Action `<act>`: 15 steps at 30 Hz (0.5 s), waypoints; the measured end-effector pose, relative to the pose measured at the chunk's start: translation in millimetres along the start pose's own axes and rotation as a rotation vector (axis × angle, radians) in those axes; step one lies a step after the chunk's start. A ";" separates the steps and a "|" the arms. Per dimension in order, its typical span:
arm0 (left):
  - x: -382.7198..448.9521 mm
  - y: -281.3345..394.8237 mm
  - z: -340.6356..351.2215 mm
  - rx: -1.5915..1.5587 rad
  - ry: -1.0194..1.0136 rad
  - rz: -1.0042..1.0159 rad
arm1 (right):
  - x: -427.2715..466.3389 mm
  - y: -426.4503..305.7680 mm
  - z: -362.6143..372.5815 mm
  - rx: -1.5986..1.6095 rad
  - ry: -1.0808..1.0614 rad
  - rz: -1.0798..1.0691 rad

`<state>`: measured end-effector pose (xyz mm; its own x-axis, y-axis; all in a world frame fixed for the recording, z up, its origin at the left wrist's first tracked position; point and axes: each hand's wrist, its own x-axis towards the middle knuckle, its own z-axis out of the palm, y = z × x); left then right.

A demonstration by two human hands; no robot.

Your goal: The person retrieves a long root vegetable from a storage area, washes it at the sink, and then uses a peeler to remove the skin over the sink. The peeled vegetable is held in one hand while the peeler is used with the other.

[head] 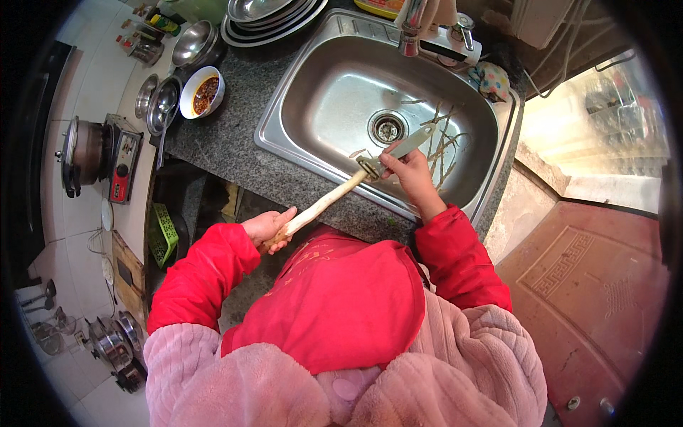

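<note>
My left hand (271, 229) grips the brown, unpeeled end of a long pale root vegetable (320, 205), which slants up to the right over the counter and the sink's front rim. A vegetable peeler (408, 145) with a light green handle is held in my right hand (408, 169). Its blade head lies against the far end of the root. Beneath is a stainless steel sink (331, 96) with a round drain (388, 128). Thin strips of peel (443, 152) are scattered on the sink's right side, partly behind the peeler and my right hand.
A chrome faucet (410, 40) overhangs the sink's back edge. On the granite counter (235, 133) at left are a white bowl of chili sauce (203, 95), metal bowls (193, 42) and stacked metal plates (267, 26). A patterned cloth (492, 80) lies at the sink's right corner.
</note>
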<state>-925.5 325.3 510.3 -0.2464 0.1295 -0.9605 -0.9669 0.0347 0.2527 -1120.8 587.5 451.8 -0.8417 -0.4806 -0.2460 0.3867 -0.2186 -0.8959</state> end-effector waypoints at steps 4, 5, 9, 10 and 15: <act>-3.1 0.6 -3.0 0.025 0.000 -0.009 | 14.4 10.1 -15.5 -0.073 0.180 -0.030; -4.1 -0.2 -1.9 0.043 -0.008 -0.007 | 16.8 13.2 -19.9 -0.086 0.237 -0.050; -6.2 -0.1 -0.4 0.006 -0.017 0.014 | 9.4 0.9 -20.5 0.025 0.298 -0.076; -7.1 3.0 0.8 -0.014 0.005 0.038 | 7.7 -1.5 -22.6 -0.007 0.328 -0.072; -9.2 39.4 15.9 -0.075 0.089 0.205 | -0.8 -9.3 -21.1 0.106 0.430 -0.210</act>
<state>-960.3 341.2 531.0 -0.4398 0.0380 -0.8973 -0.8974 -0.0577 0.4374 -1131.7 607.8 452.5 -0.9763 -0.0278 -0.2146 0.2096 -0.3690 -0.9055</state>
